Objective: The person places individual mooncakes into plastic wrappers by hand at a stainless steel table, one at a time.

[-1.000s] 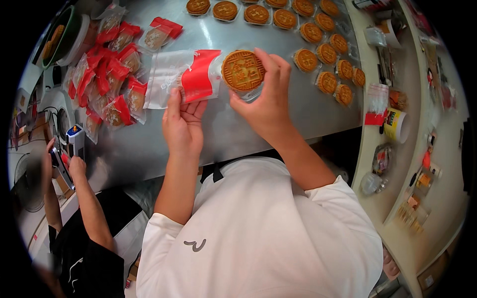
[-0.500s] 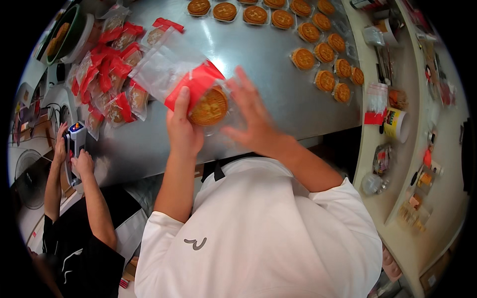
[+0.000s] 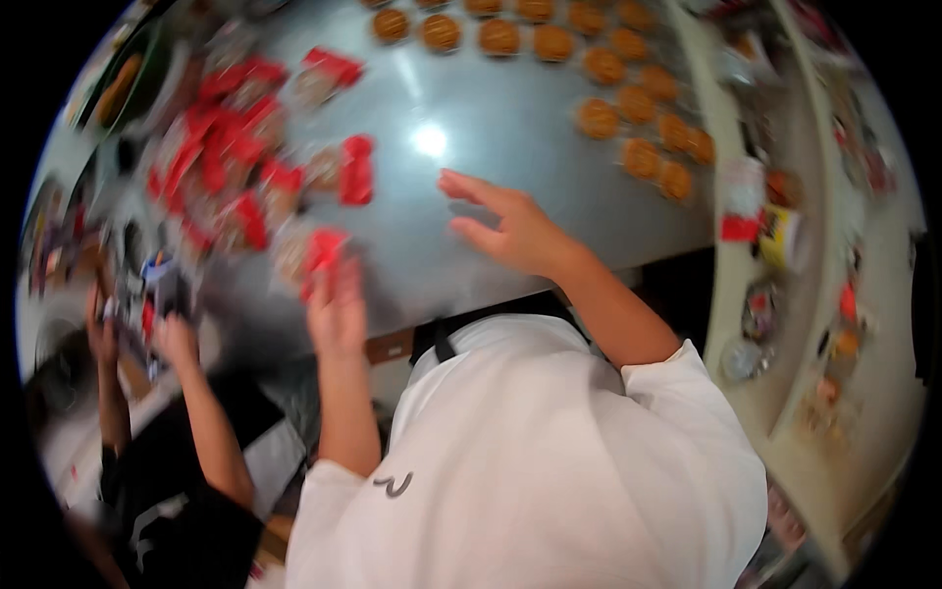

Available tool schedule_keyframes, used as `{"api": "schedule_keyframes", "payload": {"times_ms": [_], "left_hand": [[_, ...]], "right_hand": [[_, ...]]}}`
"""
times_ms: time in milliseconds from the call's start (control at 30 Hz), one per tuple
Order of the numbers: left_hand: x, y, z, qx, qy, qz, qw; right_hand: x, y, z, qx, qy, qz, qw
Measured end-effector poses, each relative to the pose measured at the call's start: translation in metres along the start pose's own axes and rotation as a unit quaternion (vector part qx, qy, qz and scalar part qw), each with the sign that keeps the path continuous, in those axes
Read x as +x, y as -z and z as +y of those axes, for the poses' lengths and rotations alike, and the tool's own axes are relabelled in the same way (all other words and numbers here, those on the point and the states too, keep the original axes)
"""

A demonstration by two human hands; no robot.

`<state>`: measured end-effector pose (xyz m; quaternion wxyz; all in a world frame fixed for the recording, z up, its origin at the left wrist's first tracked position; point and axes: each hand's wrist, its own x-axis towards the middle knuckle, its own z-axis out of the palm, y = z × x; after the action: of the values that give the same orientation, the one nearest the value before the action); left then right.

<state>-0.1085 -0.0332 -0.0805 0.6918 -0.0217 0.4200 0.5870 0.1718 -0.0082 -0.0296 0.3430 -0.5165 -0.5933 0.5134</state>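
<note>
My left hand (image 3: 337, 306) is blurred at the table's near edge, its fingers stretched out over the red end of a bagged mooncake (image 3: 292, 253). That bag lies flat on the steel table (image 3: 442, 206), and its clear part points left. My right hand (image 3: 512, 234) hovers over the metal further right, fingers spread, with nothing in it. Just beyond the left hand lies another bagged mooncake (image 3: 329, 169) with a red end. Many similar red-and-clear bags (image 3: 211, 147) are heaped on the left. Round golden-brown mooncakes (image 3: 552, 43) in clear trays stand in rows at the far right.
At my left a co-worker's hands (image 3: 175, 339) hold a small dark device (image 3: 167, 290). A green bowl (image 3: 137, 74) stands at the far left. Along the right runs a pale shelf (image 3: 731, 285) with a yellow-and-white tub (image 3: 781, 239) and packets.
The bagged mooncake that my left hand held up is now down on the table at the left. My left hand moved left and nearer; my right hand drew away from the bag.
</note>
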Motion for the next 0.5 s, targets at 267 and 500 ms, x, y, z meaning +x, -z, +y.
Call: {"api": "schedule_keyframes", "payload": {"times_ms": [267,500], "left_hand": [[0.093,0.149,0.063,-0.045,0.137,-0.198,0.97],[0.028,-0.007,-0.029,0.362,0.237,-0.044,0.9]], "right_hand": [[-0.176,0.278,0.185,-0.478,-0.17,0.508,0.696],[-0.207,0.311,0.244,-0.536,-0.232,0.477,0.657]]}}
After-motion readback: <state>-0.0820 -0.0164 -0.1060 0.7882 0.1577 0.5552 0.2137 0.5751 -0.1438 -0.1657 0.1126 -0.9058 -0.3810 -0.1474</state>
